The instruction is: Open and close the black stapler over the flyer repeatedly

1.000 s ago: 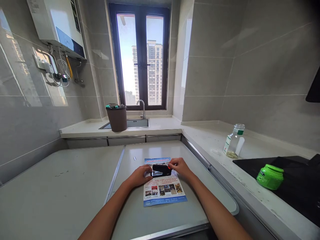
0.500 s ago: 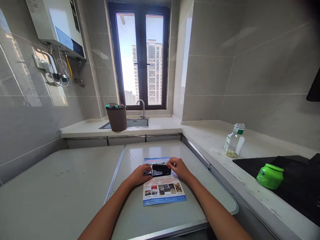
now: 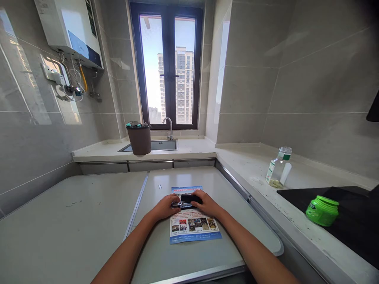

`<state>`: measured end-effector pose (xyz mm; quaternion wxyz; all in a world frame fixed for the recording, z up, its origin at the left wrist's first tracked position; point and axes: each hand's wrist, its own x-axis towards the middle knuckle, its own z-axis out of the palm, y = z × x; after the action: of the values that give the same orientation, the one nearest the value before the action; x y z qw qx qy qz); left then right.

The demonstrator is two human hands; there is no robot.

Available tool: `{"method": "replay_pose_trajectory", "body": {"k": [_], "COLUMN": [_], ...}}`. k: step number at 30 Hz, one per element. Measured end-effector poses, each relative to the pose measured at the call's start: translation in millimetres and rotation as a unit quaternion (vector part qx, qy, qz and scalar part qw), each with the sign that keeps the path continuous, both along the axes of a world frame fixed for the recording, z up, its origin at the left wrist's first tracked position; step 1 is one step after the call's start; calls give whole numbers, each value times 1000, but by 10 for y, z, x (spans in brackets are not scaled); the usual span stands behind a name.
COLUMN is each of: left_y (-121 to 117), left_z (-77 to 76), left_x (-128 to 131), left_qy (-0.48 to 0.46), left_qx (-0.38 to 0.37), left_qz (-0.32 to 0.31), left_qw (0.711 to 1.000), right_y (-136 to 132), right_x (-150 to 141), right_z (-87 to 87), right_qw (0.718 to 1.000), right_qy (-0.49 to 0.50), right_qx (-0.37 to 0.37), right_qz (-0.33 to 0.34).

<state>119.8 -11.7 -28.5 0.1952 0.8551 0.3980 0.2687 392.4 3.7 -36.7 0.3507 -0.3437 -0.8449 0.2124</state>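
Black stapler (image 3: 186, 198): lies over the upper part of the printed flyer (image 3: 195, 236), between your hands.
Long axis: runs left to right across your view; metal parts show toward the left end.
Left hand (image 3: 164, 208): your grip is closed on the left end, fingers on the far side, thumb on the near side.
Right hand (image 3: 209, 205): your grip is closed over the right end, fingers beyond, thumb nearer you.
Nearer hand: neither; both touch the stapler.
Counter (image 3: 100, 221): supports the flyer; a thin pale strip (image 3: 160, 187) lies beyond your left hand.
Side counter (image 3: 239, 163): to your right, carries the glass jar (image 3: 278, 171) and green jar (image 3: 322, 212).
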Motion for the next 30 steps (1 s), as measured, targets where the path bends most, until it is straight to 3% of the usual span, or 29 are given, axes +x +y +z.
{"method": "replay_pose_trajectory", "body": {"k": [11, 16, 18, 21, 23, 27, 30], "left_y": [10, 60, 96, 117, 101, 64, 82], "left_z": [-20, -26, -34, -29, -8, 37, 45], "left_x": [-15, 12, 49, 98, 107, 86, 66], "left_qy": [5, -105, -229, -412, -457, -452, -475], "left_qx": [6, -58, -137, -283, -351, -424, -444], "left_qz": [0, 17, 36, 45, 21, -59, -48], "left_qw": [1000, 993, 963, 865, 817, 783, 758], "right_y": [-12, -35, -50, -84, -107, -129, -122], "right_x": [-49, -72, -63, -45, -47, -92, -115], "right_z": [-10, 44, 74, 106, 109, 85, 68], "right_qw": [1000, 997, 992, 985, 979, 960, 951], "right_qy": [2, 61, 91, 81, 36, -56, -84], "right_qx": [-14, 20, 53, 134, 196, 274, 298], "right_qz": [-15, -46, -73, -73, -42, 1, 12]}}
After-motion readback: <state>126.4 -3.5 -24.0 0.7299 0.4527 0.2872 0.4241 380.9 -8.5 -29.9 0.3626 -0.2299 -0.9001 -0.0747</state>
